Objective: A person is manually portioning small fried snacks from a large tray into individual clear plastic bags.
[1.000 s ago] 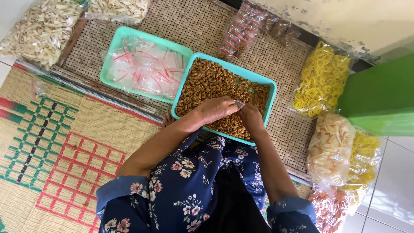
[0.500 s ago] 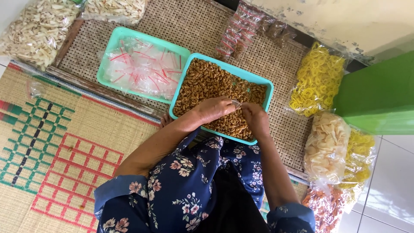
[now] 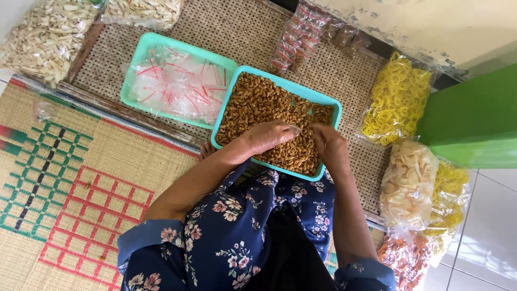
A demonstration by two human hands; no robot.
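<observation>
1. We see the left hand (image 3: 267, 136) resting over the brown snacks (image 3: 258, 102) in the turquoise tray (image 3: 329, 102); its fingers are curled together, and they seem to pinch a small clear bag (image 3: 295, 129) at the tips.
2. The right hand (image 3: 328, 144) is just beside it, over the near right part of the same tray. Its fingers are bent toward the left hand, and the two hands almost meet at the little bag (we cannot tell if the right one really grips it).
3. The tray with brown snacks lies on a woven rattan board (image 3: 242, 32), directly in front of the person's knees.
4. To the left of it, touching, stands a second tray (image 3: 141, 54) of lighter green, full of empty clear bags with red strips (image 3: 177, 81).
5. On the right side we see big bags of yellow ring crackers (image 3: 396, 99) and pale chips (image 3: 407, 180), and a green box (image 3: 474, 118).
6. The patterned straw mat (image 3: 70, 178) covers the floor at left.
</observation>
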